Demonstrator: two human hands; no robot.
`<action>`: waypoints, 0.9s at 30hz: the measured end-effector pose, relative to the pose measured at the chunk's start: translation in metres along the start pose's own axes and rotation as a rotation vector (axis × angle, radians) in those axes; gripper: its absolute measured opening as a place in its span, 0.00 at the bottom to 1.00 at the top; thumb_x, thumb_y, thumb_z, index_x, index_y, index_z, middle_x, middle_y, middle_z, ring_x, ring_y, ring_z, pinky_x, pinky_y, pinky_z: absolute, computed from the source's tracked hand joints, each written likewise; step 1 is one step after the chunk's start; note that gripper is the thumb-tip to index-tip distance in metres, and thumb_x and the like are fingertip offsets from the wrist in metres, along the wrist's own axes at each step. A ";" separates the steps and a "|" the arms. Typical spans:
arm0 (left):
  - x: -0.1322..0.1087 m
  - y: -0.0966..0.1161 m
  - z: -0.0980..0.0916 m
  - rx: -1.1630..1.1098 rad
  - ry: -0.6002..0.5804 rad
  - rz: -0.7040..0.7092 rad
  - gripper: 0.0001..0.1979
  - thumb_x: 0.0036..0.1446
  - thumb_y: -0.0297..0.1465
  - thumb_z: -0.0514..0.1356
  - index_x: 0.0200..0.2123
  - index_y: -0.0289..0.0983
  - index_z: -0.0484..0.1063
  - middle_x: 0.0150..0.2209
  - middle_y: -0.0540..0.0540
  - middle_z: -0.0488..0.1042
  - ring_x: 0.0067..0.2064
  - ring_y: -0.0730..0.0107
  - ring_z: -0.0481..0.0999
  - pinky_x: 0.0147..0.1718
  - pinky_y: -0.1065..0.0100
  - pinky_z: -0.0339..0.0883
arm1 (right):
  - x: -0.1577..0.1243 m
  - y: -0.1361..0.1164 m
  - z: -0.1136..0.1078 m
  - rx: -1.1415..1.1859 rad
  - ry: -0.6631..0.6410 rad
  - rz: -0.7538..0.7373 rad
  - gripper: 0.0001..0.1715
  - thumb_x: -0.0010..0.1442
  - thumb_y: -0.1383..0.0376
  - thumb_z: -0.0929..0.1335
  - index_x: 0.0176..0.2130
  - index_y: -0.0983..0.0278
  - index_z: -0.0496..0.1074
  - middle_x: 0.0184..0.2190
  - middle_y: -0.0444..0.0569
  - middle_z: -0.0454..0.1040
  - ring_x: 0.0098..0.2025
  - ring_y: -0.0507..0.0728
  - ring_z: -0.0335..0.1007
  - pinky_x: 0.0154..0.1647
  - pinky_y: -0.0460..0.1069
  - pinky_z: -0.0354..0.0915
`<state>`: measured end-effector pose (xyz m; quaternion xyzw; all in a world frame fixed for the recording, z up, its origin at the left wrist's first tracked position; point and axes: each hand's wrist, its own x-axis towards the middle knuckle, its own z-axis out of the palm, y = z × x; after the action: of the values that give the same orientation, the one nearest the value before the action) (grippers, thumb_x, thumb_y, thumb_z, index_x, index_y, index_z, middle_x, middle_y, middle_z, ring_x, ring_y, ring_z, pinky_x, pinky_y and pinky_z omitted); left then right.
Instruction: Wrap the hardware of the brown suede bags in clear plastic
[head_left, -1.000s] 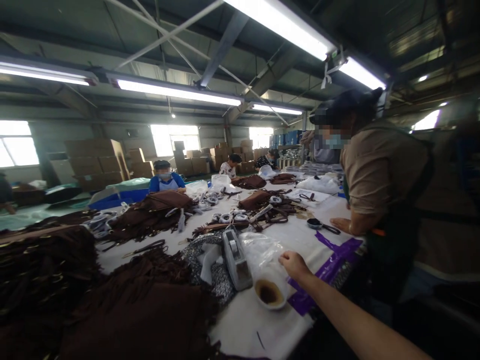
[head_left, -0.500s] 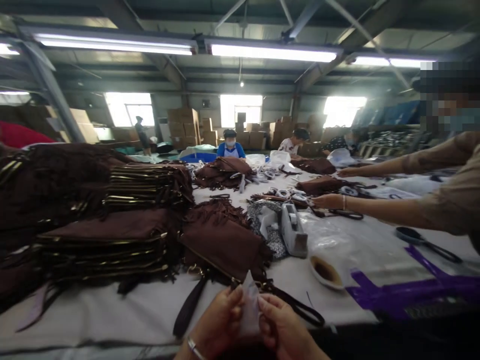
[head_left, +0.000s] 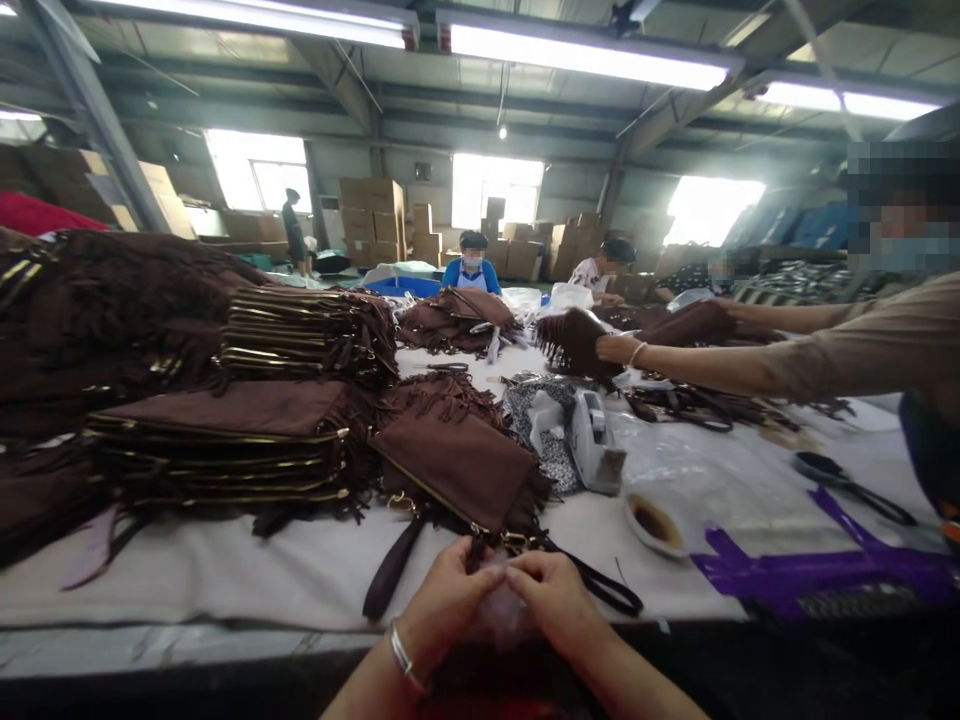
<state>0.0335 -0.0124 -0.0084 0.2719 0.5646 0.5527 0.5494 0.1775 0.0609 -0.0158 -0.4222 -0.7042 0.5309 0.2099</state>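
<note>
Both hands meet at the table's front edge, pinching a thin translucent sheet (head_left: 501, 606) between them. My left hand (head_left: 448, 592), with a silver bangle at its wrist, is closed on the sheet's left side. On its right side my right hand (head_left: 553, 598) is closed too, the fingertips almost touching those of the other hand. Just beyond them lies a brown fringed bag (head_left: 461, 465) with a gold zipper. Its dark strap (head_left: 394, 570) hangs toward the front edge, and a strap loop (head_left: 600, 582) lies to the right.
Stacked brown bags (head_left: 217, 440) fill the left. Right of centre stand a tape dispenser (head_left: 596, 445), a small dish (head_left: 655, 524) and purple plastic (head_left: 825, 575). At the right a person's arm (head_left: 697, 365) reaches over the table (head_left: 300, 580), holding a fringed bag.
My hands have come closer together, and the sheet now hangs lower between them. The person at the right has lifted a brown fringed bag. The view has tilted down.
</note>
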 end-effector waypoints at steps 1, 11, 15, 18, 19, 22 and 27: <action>-0.002 0.001 -0.004 -0.044 -0.032 -0.051 0.17 0.45 0.38 0.70 0.34 0.34 0.71 0.22 0.55 0.67 0.25 0.75 0.65 0.26 0.71 0.58 | 0.001 0.004 0.002 0.004 0.009 0.009 0.17 0.52 0.57 0.68 0.28 0.67 0.79 0.27 0.51 0.77 0.32 0.58 0.70 0.34 0.50 0.62; -0.003 0.015 -0.031 -0.111 -0.062 -0.232 0.18 0.47 0.41 0.68 0.36 0.34 0.75 0.25 0.53 0.67 0.23 0.81 0.62 0.21 0.76 0.53 | -0.020 0.006 -0.001 0.068 0.050 0.056 0.11 0.48 0.60 0.70 0.23 0.66 0.74 0.21 0.45 0.72 0.26 0.54 0.66 0.29 0.47 0.61; 0.003 0.026 -0.025 0.121 -0.085 -0.218 0.22 0.50 0.47 0.64 0.36 0.33 0.76 0.17 0.59 0.55 0.17 0.83 0.46 0.17 0.72 0.35 | -0.023 0.008 -0.002 0.095 0.078 0.048 0.12 0.49 0.59 0.70 0.23 0.66 0.73 0.22 0.46 0.73 0.27 0.55 0.67 0.30 0.47 0.62; 0.007 0.030 -0.021 0.136 -0.157 -0.193 0.21 0.49 0.46 0.65 0.34 0.32 0.76 0.17 0.59 0.55 0.18 0.82 0.47 0.18 0.72 0.36 | -0.026 0.012 -0.003 0.100 0.076 0.049 0.12 0.50 0.59 0.70 0.24 0.66 0.74 0.22 0.47 0.74 0.27 0.55 0.68 0.30 0.48 0.63; 0.008 0.030 -0.020 0.132 -0.185 -0.184 0.20 0.49 0.45 0.65 0.33 0.32 0.75 0.18 0.58 0.56 0.18 0.82 0.48 0.18 0.72 0.37 | -0.026 0.012 -0.003 0.104 0.070 0.048 0.12 0.50 0.59 0.70 0.24 0.66 0.74 0.23 0.47 0.74 0.27 0.56 0.68 0.30 0.48 0.63; 0.009 0.027 -0.018 0.127 -0.211 -0.164 0.17 0.49 0.43 0.65 0.26 0.35 0.69 0.18 0.56 0.61 0.20 0.80 0.54 0.19 0.72 0.41 | -0.028 0.013 -0.003 0.152 0.044 0.039 0.13 0.51 0.58 0.70 0.25 0.66 0.74 0.22 0.47 0.74 0.27 0.55 0.69 0.30 0.48 0.64; 0.009 0.021 -0.017 0.197 -0.146 -0.110 0.16 0.50 0.40 0.64 0.21 0.36 0.65 0.17 0.55 0.62 0.19 0.80 0.56 0.20 0.71 0.43 | -0.031 0.010 -0.002 0.297 -0.011 0.105 0.18 0.50 0.54 0.72 0.24 0.67 0.73 0.20 0.49 0.74 0.23 0.55 0.70 0.26 0.48 0.66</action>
<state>0.0093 -0.0041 0.0048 0.3327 0.5887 0.4422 0.5892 0.2002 0.0372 -0.0191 -0.4198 -0.5961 0.6417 0.2381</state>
